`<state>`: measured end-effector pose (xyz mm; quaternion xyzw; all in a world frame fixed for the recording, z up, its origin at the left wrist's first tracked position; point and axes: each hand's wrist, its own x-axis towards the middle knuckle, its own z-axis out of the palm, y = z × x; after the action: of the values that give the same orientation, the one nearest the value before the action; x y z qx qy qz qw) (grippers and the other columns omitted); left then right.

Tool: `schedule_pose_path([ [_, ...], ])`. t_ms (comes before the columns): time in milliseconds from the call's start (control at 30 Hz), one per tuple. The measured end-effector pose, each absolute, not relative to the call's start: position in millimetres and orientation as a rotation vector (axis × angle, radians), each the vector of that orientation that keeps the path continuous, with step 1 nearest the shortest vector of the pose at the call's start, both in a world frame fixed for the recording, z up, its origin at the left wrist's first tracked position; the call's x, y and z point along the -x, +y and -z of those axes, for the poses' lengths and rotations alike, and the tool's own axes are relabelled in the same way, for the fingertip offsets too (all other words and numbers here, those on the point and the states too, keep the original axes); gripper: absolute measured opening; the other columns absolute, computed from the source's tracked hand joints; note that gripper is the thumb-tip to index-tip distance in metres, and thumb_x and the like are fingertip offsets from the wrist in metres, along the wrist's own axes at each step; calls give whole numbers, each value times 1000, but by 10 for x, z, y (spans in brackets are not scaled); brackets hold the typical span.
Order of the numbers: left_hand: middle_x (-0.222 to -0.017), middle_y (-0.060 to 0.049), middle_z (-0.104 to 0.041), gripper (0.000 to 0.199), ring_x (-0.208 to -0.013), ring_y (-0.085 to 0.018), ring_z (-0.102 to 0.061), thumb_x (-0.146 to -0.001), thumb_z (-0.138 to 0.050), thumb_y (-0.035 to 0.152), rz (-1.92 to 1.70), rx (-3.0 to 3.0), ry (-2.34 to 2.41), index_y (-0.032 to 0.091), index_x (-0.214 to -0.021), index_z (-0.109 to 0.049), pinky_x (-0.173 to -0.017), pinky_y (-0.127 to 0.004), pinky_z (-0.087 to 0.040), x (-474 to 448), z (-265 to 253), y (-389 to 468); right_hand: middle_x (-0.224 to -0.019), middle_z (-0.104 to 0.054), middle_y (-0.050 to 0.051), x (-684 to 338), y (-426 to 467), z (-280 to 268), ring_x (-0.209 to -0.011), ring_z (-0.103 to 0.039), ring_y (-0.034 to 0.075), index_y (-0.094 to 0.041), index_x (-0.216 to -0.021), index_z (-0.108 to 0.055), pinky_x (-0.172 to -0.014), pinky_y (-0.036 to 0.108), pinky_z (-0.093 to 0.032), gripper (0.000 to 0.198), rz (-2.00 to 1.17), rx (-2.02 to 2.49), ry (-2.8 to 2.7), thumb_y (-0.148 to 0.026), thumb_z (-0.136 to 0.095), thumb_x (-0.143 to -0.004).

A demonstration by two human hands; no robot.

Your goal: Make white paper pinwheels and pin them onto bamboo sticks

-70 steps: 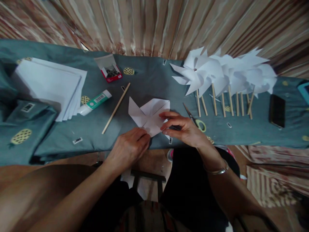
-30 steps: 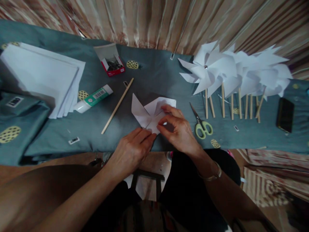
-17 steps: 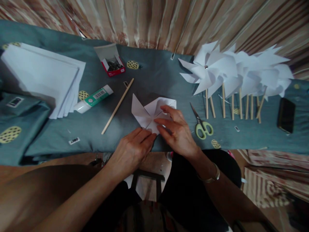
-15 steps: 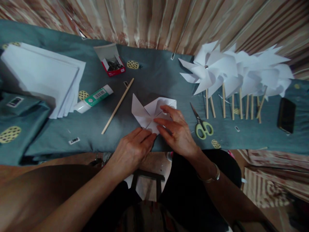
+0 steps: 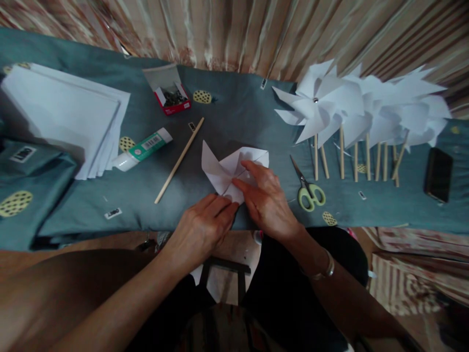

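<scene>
A white paper pinwheel [image 5: 216,172], partly folded with slit corners, lies on the table in front of me. My left hand [image 5: 207,222] pinches its lower edge, fingers bent close together. From the right, my right hand [image 5: 266,198] grips the pinwheel, one fingertip pressing near its centre and another finger on the upper right flap. Both hands cover part of the paper's lower and right sides. Left of it lies a wooden stick [image 5: 179,160]. Scissors [image 5: 308,190] with green handles rest to the right of my right hand.
Several finished pinwheels [image 5: 330,102] on sticks stand at the back right, beside a dark phone [image 5: 438,174]. A glue tube [image 5: 144,148], an open red box [image 5: 172,98] of small metal pieces and a paper stack [image 5: 66,112] are on the left of the clothed table [image 5: 135,210].
The fingers of my right hand have drawn slightly closer together on the paper, one still near the centre. My left hand stays at the lower edge. The view has shifted very slightly.
</scene>
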<state>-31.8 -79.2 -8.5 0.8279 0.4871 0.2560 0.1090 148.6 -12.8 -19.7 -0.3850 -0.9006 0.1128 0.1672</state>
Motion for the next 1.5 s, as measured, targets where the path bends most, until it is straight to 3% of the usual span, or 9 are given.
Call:
schedule_pose_path([
  [300, -91, -8, -67, 23, -81, -17, -65, -98, -43, 16, -713, -2386, 1472, 14, -100, -66, -73, -30, -59, 315, 73, -775, -146, -51, 12, -1399, -256, 339, -134, -45, 29, -22, -127, -57, -104, 49, -44, 34, -256, 1082, -2551, -17, -40, -98],
  [467, -91, -8, -67, 23, -82, -18, -65, -98, -43, 18, -674, -2402, 1486, 14, -98, -66, -73, -30, -59, 325, 74, -787, -147, -49, 17, -1351, -254, 339, -134, -41, 29, -14, -122, -59, -102, 48, -44, 34, -173, 1070, -2574, -17, -32, -101],
  [733, -87, -8, -66, 21, -79, -19, -64, -97, -45, 15, -731, -2431, 1457, 11, -97, -66, -70, -32, -59, 329, 121, -785, -139, -58, 16, -1328, -264, 319, -128, -51, 27, -14, -121, -60, -101, 43, -46, 33, -85, 999, -2533, -12, -37, -97],
  [867, -92, -8, -67, 20, -83, -19, -65, -98, -46, 15, -693, -2408, 1457, 13, -102, -66, -74, -33, -59, 325, 96, -786, -135, -62, 14, -1477, -182, 188, -126, -55, 27, -15, -125, -60, -103, 45, -48, 36, -240, 1011, -2450, -13, -41, -95],
  [1033, -95, -9, -68, 18, -86, -20, -66, -96, -50, 15, -643, -2435, 1473, 13, -101, -67, -76, -33, -59, 336, 69, -787, -142, -58, 15, -1636, 205, 124, -136, -50, 26, -14, -137, -53, -114, 50, -40, 42, -396, 1208, -2312, -23, -39, -98],
  [1300, -101, -10, -69, 20, -89, -22, -66, -94, -50, 15, -771, -2494, 1486, 13, -106, -66, -75, -36, -59, 534, 120, -725, -116, -74, 10, -1764, 402, 156, -100, -69, 26, -18, -124, -66, -94, 46, -54, 37, -543, 1310, -2231, -30, -56, -90],
  [1500, -114, -10, -68, 23, -102, -26, -64, -94, -50, 14, -696, -2536, 1655, 17, -108, -67, -85, -42, -59, 787, 165, -568, -78, -74, 2, -1868, 140, 132, -68, -67, 18, -20, -103, -74, -69, 33, -53, 23, -806, 1482, -2019, -30, -61, -86],
])
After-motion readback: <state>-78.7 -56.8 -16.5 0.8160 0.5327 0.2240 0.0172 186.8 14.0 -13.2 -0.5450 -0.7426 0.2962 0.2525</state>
